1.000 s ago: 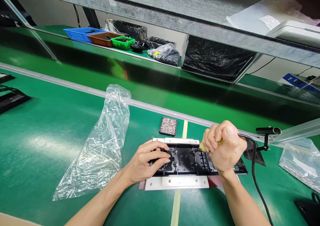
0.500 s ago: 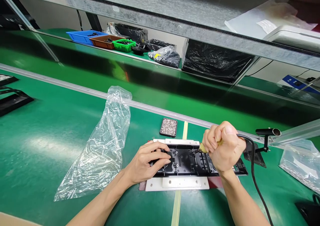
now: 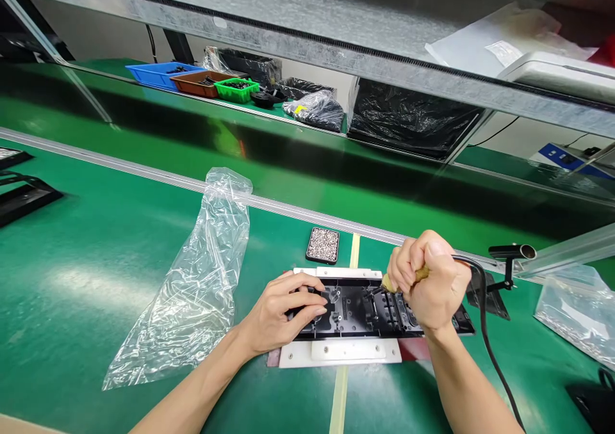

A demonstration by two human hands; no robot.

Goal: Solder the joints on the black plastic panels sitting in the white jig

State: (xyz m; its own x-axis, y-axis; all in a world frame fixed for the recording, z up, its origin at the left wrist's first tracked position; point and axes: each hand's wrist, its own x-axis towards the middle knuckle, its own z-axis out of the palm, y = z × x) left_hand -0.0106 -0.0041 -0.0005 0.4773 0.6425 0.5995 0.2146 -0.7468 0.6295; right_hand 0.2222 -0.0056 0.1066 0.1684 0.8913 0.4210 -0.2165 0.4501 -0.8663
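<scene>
A long black plastic panel (image 3: 353, 306) with ribs and small posts lies in a white fixture (image 3: 355, 351) on the green bench. My left hand (image 3: 286, 309) rests over the panel's left end, its thumb and fingers bent but apart; what lies under the palm is hidden. My right hand (image 3: 432, 280) is wrapped round the yellow handle of a soldering iron (image 3: 391, 285), whose black cable runs down to the right. The iron's tip slants down to the left and meets the panel near its middle. A square black tray (image 3: 323, 245) of tiny metal pieces sits behind the fixture.
A crumpled clear bag (image 3: 192, 287) lies left of my arm. A tube-shaped holder (image 3: 512, 253) and a bag of small metal pieces (image 3: 574, 315) are at right. Blue (image 3: 151, 75), brown (image 3: 195, 87) and green (image 3: 235, 91) bins stand beyond, below a metal shelf (image 3: 288, 34).
The view has shifted slightly. My right hand and the iron's tip stay at almost the same place on the panel, with more of the yellow handle showing. My left hand stays put.
</scene>
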